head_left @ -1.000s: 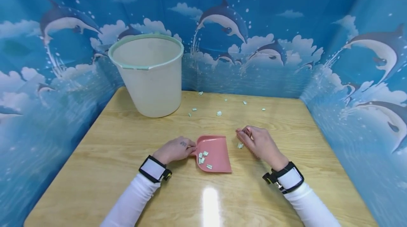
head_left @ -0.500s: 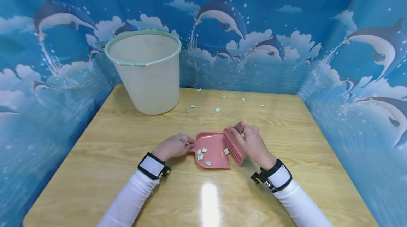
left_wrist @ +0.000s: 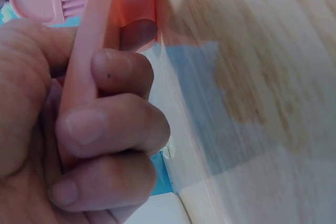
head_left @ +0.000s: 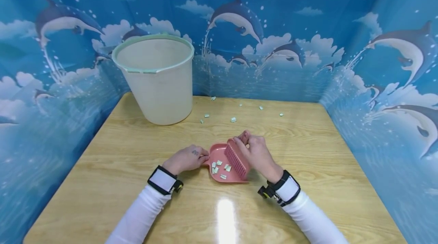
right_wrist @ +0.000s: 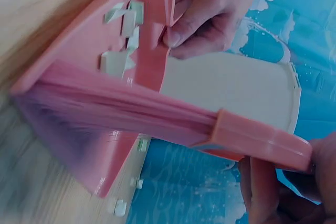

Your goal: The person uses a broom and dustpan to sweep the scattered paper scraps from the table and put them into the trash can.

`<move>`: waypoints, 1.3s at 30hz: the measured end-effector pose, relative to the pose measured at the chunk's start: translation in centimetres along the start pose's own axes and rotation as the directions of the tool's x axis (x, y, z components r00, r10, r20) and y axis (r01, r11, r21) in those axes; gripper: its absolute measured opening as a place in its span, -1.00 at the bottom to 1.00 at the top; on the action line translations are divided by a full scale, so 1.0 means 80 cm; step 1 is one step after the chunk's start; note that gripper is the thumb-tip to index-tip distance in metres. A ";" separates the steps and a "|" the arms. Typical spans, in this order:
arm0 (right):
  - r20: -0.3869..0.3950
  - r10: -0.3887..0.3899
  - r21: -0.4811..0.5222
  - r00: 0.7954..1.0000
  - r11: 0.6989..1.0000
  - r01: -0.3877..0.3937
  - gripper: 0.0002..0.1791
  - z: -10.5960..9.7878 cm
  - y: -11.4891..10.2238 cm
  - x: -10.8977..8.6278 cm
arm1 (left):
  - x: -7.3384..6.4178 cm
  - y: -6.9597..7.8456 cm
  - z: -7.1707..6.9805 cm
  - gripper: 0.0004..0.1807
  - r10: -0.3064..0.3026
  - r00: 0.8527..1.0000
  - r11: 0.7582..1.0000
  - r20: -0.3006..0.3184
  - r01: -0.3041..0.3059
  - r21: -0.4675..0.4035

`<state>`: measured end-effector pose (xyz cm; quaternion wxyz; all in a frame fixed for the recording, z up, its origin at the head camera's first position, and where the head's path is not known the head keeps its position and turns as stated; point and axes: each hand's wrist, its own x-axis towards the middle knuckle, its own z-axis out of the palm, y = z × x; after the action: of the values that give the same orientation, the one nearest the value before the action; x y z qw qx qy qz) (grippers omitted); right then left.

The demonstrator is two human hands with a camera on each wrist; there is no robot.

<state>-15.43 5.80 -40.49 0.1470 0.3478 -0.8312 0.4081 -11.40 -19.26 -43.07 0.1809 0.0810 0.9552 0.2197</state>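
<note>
A pink dustpan (head_left: 219,152) lies on the wooden table, its mouth facing right. My left hand (head_left: 187,159) grips its handle (left_wrist: 86,72), with the fingers curled round it in the left wrist view. Several pale green paper scraps (head_left: 215,168) lie in the pan near the handle end. My right hand (head_left: 258,155) holds a pink hand brush (head_left: 237,156) by its handle. In the right wrist view the brush's bristles (right_wrist: 121,103) reach into the pan's open end, just short of the scraps.
A tall whitish bucket (head_left: 161,88) with a green rim stands at the table's back left. Several more paper scraps (head_left: 233,119) are scattered across the back of the table (head_left: 301,145). A blue dolphin-print curtain (head_left: 219,73) encloses the back and sides.
My right hand has moved left with the brush, from the table onto the dustpan. One scrap beside the pan has been swept in among the others. The left hand keeps its grip.
</note>
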 end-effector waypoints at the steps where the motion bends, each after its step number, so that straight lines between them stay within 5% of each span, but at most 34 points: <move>1: 0.001 -0.005 0.002 1.000 1.000 0.005 -0.64 0.002 -0.002 0.000 | 0.000 0.000 0.001 -0.64 0.001 1.000 1.000 0.001 -0.001 -0.003; 9: 0.055 0.033 0.124 0.998 0.991 -0.040 -0.65 0.010 -0.011 0.003 | -0.001 -0.001 0.001 -0.65 0.025 1.000 1.000 -0.010 -0.025 0.006; 21: -0.099 0.100 0.205 0.990 0.976 -0.078 -0.80 -0.033 0.012 -0.009 | 0.000 -0.005 0.003 -0.62 0.015 1.000 1.000 -0.021 -0.015 -0.020; 33: -0.197 0.192 0.174 0.961 0.972 -0.159 -0.86 -0.068 0.037 -0.034 | -0.012 -0.037 -0.012 -0.65 0.044 0.981 0.998 -0.187 -0.053 -0.046; 39: -0.205 0.234 0.241 0.950 0.953 -0.183 -0.78 -0.078 0.041 -0.045 | -0.019 -0.056 -0.017 -0.66 0.002 0.973 0.988 -0.230 -0.037 -0.147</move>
<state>-15.42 13.73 -40.36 0.1593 0.2218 -0.7906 0.5481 -10.83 -24.17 -43.46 0.0728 0.0505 0.9496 0.3008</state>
